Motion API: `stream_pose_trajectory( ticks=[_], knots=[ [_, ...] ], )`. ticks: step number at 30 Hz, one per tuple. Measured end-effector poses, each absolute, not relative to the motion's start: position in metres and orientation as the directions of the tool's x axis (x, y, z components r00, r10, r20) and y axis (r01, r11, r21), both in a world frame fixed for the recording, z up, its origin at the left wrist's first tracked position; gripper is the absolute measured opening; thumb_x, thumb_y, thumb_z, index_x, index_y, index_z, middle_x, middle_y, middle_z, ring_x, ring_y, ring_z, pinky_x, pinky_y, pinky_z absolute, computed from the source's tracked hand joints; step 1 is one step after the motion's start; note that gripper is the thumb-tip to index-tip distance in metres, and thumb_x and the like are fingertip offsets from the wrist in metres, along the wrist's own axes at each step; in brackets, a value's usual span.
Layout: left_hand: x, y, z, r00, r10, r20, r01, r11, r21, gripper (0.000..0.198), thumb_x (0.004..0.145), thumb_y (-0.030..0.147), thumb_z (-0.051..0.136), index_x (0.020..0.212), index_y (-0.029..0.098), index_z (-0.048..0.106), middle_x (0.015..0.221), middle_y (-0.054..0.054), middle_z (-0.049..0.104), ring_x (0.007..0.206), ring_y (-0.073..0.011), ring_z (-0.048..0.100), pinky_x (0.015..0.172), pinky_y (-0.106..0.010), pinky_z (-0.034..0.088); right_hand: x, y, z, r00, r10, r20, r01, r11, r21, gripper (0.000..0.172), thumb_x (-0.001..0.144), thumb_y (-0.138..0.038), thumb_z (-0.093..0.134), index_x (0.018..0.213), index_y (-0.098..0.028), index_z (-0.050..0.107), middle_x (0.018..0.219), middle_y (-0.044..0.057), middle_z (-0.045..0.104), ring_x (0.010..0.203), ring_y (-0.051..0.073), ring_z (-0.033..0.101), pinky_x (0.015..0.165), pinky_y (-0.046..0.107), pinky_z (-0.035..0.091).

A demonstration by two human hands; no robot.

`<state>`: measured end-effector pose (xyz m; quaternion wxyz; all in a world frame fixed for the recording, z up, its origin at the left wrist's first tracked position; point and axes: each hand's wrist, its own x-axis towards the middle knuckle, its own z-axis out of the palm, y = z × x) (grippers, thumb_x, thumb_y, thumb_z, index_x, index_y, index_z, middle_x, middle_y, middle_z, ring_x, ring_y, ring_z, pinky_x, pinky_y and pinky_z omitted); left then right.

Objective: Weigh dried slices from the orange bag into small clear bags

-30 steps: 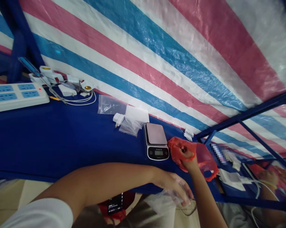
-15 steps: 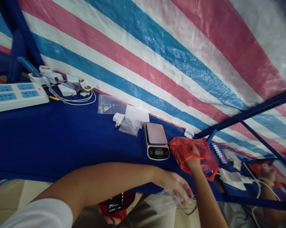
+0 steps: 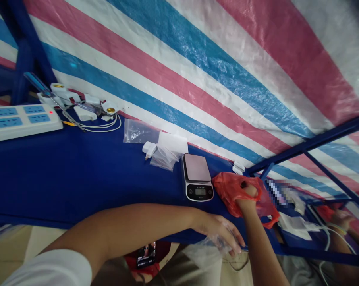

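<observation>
My left hand [image 3: 222,234] is held low at the table's front edge, its fingers curled on a clear plastic bag [image 3: 201,251] that hangs toward my lap. My right hand [image 3: 248,198] reaches into the opening of a red plastic bag [image 3: 227,190], and the bag hides its fingers, so what they touch cannot be made out. Just left of the red bag sits a digital kitchen scale [image 3: 199,193] with a bare weighing plate and a small display.
Beside the scale lie a white plug adapter [image 3: 149,149], clear zip bags [image 3: 139,132] and white paper [image 3: 175,142]. A power strip [image 3: 24,122], a screwdriver [image 3: 38,84] and a white cable [image 3: 108,128] occupy the left. Another person's hand [image 3: 342,220] is beyond the blue frame [image 3: 322,137].
My right hand has shifted slightly inside the red bag, whose handles sag a little to the right. My left hand stays nearly in place with the clear bag.
</observation>
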<state>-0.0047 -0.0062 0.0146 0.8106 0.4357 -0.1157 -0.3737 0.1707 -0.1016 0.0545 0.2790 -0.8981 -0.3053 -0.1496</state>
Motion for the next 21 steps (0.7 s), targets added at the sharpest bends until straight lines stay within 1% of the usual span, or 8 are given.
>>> stream_pose_trajectory(
  ticks=[3, 8, 10, 13, 15, 17, 21],
  knots=[
    [-0.003, -0.005, 0.015, 0.698, -0.700, -0.151, 0.514, 0.343, 0.786, 0.072, 0.037, 0.037, 0.101, 0.099, 0.020, 0.068, 0.093, 0.001, 0.070, 0.085, -0.0115, 0.067, 0.071, -0.022, 0.053, 0.164, -0.100, 0.062, 0.792, 0.403, 0.460, 0.597, -0.671, -0.441, 0.031, 0.064, -0.053, 0.058, 0.066, -0.022, 0.058, 0.068, 0.015, 0.067, 0.062, 0.031, 0.063, 0.056, 0.041, 0.049],
    [-0.003, -0.005, 0.014, 0.705, -0.692, -0.154, 0.510, 0.344, 0.788, 0.075, 0.035, 0.040, 0.101, 0.100, 0.020, 0.069, 0.093, 0.000, 0.069, 0.085, -0.0109, 0.066, 0.069, -0.020, 0.052, 0.157, -0.095, 0.075, 0.791, 0.382, 0.479, 0.601, -0.631, -0.489, 0.038, 0.075, -0.051, 0.050, 0.083, -0.017, 0.065, 0.084, 0.015, 0.072, 0.074, 0.027, 0.067, 0.069, 0.038, 0.054],
    [-0.003, -0.006, 0.013, 0.708, -0.691, -0.144, 0.503, 0.351, 0.790, 0.074, 0.036, 0.040, 0.101, 0.100, 0.020, 0.069, 0.094, 0.000, 0.069, 0.086, -0.0114, 0.066, 0.071, -0.022, 0.052, 0.156, -0.094, 0.077, 0.788, 0.389, 0.477, 0.605, -0.634, -0.482, 0.036, 0.074, -0.051, 0.051, 0.080, -0.018, 0.064, 0.081, 0.014, 0.071, 0.073, 0.027, 0.066, 0.067, 0.037, 0.053],
    [-0.002, -0.006, 0.011, 0.712, -0.691, -0.125, 0.483, 0.353, 0.801, 0.070, 0.041, 0.039, 0.099, 0.101, 0.020, 0.068, 0.096, -0.001, 0.069, 0.086, -0.0124, 0.066, 0.072, -0.024, 0.053, 0.154, -0.095, 0.075, 0.784, 0.414, 0.464, 0.609, -0.661, -0.439, 0.029, 0.065, -0.050, 0.056, 0.066, -0.022, 0.058, 0.068, 0.012, 0.066, 0.065, 0.026, 0.061, 0.059, 0.036, 0.048],
    [-0.001, -0.007, 0.009, 0.713, -0.692, -0.112, 0.469, 0.352, 0.810, 0.067, 0.045, 0.039, 0.098, 0.102, 0.019, 0.068, 0.096, -0.002, 0.069, 0.085, -0.0131, 0.066, 0.072, -0.025, 0.053, 0.153, -0.096, 0.073, 0.784, 0.420, 0.457, 0.604, -0.685, -0.407, 0.028, 0.062, -0.051, 0.060, 0.061, -0.023, 0.054, 0.062, 0.010, 0.062, 0.061, 0.026, 0.057, 0.055, 0.036, 0.045],
    [-0.001, -0.006, 0.008, 0.714, -0.693, -0.099, 0.456, 0.352, 0.818, 0.065, 0.047, 0.038, 0.098, 0.102, 0.019, 0.068, 0.095, -0.002, 0.069, 0.085, -0.0141, 0.066, 0.072, -0.027, 0.053, 0.152, -0.097, 0.071, 0.783, 0.424, 0.455, 0.602, -0.699, -0.385, 0.030, 0.063, -0.052, 0.061, 0.063, -0.023, 0.055, 0.063, 0.011, 0.063, 0.061, 0.027, 0.057, 0.056, 0.037, 0.044],
    [-0.002, -0.005, 0.009, 0.731, -0.680, -0.059, 0.411, 0.370, 0.833, 0.063, 0.049, 0.039, 0.096, 0.101, 0.020, 0.067, 0.097, -0.003, 0.068, 0.084, -0.0151, 0.067, 0.071, -0.028, 0.054, 0.150, -0.096, 0.071, 0.765, 0.450, 0.461, 0.624, -0.694, -0.359, 0.032, 0.069, -0.052, 0.059, 0.073, -0.020, 0.061, 0.073, 0.013, 0.068, 0.069, 0.028, 0.061, 0.062, 0.038, 0.048]
  ],
)
